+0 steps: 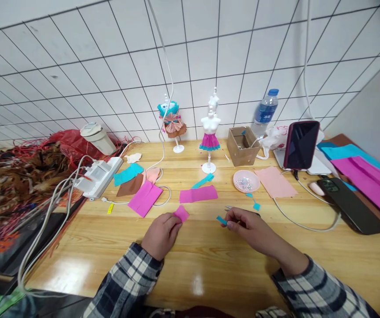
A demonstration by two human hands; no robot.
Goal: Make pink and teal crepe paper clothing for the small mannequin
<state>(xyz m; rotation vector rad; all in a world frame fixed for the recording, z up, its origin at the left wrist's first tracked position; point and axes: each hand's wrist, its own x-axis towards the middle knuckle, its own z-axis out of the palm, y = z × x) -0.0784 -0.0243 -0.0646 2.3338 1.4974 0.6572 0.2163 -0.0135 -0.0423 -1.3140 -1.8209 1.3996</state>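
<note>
My left hand [163,234] rests on the wooden table, its fingers closed on a small magenta paper piece [182,213]. In my right hand [247,228], a short blue paper strip [221,220] is pinched between thumb and fingertips. A pointed metal tool [228,207] with a dark part shows behind that hand, mostly hidden, and I cannot tell whether the hand touches it. Beyond my hands lie a magenta strip [198,194] and a narrow blue strip [203,180]. A small mannequin [210,126] in a magenta skirt with a blue hem stands farther back.
A second dressed mannequin [173,121] stands by the tiled wall. Rightward are a cardboard box [242,152], a dish of beads [238,186], a propped phone [301,145], a bottle [266,112] and a dark phone [353,206]. Cables surround a power strip [99,176] at left.
</note>
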